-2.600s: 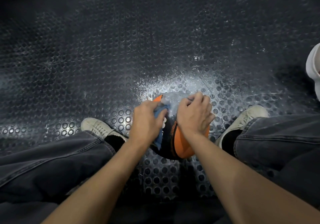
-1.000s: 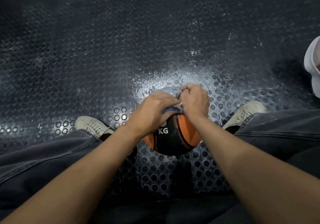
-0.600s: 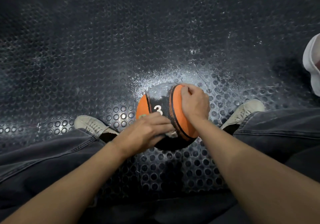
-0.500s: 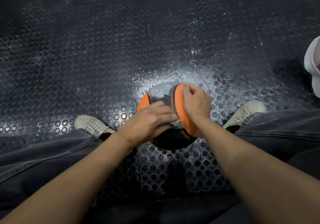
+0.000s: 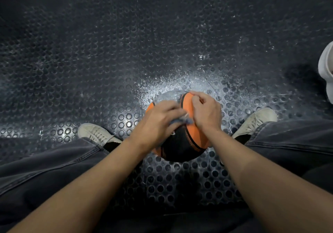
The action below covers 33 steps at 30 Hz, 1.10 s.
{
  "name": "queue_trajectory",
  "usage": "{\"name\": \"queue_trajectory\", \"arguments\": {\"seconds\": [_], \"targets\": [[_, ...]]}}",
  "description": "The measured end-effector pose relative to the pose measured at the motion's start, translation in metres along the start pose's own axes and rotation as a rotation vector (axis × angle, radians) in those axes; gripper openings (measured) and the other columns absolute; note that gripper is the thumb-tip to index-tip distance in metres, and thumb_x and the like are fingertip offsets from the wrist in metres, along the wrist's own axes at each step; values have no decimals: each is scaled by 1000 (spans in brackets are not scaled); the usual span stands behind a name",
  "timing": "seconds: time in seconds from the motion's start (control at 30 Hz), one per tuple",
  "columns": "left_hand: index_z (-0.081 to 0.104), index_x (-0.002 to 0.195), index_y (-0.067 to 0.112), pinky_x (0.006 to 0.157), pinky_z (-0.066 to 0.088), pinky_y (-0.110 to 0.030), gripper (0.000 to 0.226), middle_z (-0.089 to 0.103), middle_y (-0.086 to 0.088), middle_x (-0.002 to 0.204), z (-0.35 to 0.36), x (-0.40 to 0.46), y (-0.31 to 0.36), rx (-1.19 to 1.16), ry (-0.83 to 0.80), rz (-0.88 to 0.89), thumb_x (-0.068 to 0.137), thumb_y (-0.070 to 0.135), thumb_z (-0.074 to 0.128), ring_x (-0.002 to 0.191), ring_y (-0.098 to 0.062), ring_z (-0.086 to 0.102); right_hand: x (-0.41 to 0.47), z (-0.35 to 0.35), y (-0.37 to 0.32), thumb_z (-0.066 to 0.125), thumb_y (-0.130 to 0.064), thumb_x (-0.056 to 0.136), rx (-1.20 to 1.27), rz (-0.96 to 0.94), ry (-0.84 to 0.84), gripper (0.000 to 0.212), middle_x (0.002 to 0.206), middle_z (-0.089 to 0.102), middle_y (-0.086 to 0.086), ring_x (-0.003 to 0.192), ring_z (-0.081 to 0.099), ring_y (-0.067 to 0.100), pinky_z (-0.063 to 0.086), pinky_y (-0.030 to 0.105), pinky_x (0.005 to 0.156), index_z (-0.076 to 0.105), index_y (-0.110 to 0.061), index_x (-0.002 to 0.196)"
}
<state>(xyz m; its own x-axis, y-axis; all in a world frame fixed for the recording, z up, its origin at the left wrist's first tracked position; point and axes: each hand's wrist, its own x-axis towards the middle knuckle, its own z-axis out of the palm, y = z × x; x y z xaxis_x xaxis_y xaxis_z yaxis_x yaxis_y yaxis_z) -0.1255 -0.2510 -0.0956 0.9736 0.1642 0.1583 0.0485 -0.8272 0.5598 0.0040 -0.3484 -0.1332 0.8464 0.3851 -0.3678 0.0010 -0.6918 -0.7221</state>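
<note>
Clamped round a crumpled blue-grey cloth [image 5: 178,122], the grip of the left hand [image 5: 158,123] presses the rag onto the top of the orange and black rubber medicine ball [image 5: 182,146]. The ball sits on the black studded rubber floor [image 5: 90,52] between two pale canvas shoes [image 5: 95,133]. Half a second ago that hand was lower on the near side; it has swept up over the black panel, covering the white numeral, and now lies just beside the right hand [image 5: 205,112]. The wipe looks mid-stroke: the far cap of the ball carries a grey wet film, so more passes and a turn of the ball seem due. The left wrist bends down, knuckles up, fingers bunched over the cloth. The right hand lies on the orange panel with fingers curled under, gripping nothing visible, apparently bracing the ball against rolling. Pale spray mist [image 5: 171,83] marks the floor beyond.
</note>
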Motion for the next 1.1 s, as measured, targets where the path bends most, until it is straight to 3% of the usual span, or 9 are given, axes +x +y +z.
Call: {"name": "queue_trajectory", "arguments": {"seconds": [0.17,0.3,0.4,0.5,0.6,0.73,0.87,0.97,1.1], "targets": [[66,109,9,78,49,-34,31,62,-2,104,-10,-43,-4,-29,-138,88,99,31,47,91,-18,57,-3,-1,1,45,-34,100,-10,-61,-40,32,132,62,-10,119,54,13,36,28,95,67,-35,124],[72,103,10,73,52,-38,33,62,-1,94,-1,11,1,-1,17,-86,90,37,58,83,-17,58,-8,-3,5,45,-32,101,6,-80,-28,31,116,62,-12,107,54,13,43,34,92,68,-34,121],[72,105,11,76,53,-34,31,62,0,97,0,-2,4,4,5,-96,90,34,59,85,-14,59,-6,4,-7,42,-31,103,-58,38,19,28,94,63,-8,86,56,19,43,33,81,68,-23,95],[69,110,10,88,47,-25,29,64,-3,107,-10,-39,4,-64,-78,7,94,29,55,97,-14,59,-15,14,-16,39,-28,103,-87,105,39,28,81,55,-7,84,52,19,42,39,92,65,-21,95],[70,107,8,82,50,-27,30,65,-3,98,-13,-37,-1,-88,-60,-13,91,31,59,89,-14,61,-22,15,-16,40,-25,100,-107,9,23,28,85,53,-8,86,51,17,40,39,96,67,-24,102],[74,99,9,70,54,-35,23,63,0,88,1,0,10,-94,71,-170,84,27,71,77,-14,59,-9,8,-10,39,-29,103,-103,10,11,32,75,56,-6,66,47,9,42,29,74,70,-21,102],[71,107,10,73,48,-20,26,62,0,91,-1,-31,9,-119,34,-96,87,25,66,80,-10,57,-6,8,-1,42,-31,102,-70,8,28,31,78,64,-3,67,53,16,48,34,72,70,-19,95],[71,105,6,76,50,-23,27,64,-2,94,-13,-46,1,-97,-15,-46,88,26,64,82,-12,60,-3,13,2,43,-33,101,-66,-37,-1,31,75,66,-3,60,50,14,38,30,62,68,-21,88],[73,94,9,68,46,-18,18,59,5,84,-2,6,7,-67,49,-171,86,25,69,74,-7,53,-2,9,2,42,-32,102,-87,-59,-22,30,76,64,-1,63,49,14,37,28,59,70,-21,99]]}}
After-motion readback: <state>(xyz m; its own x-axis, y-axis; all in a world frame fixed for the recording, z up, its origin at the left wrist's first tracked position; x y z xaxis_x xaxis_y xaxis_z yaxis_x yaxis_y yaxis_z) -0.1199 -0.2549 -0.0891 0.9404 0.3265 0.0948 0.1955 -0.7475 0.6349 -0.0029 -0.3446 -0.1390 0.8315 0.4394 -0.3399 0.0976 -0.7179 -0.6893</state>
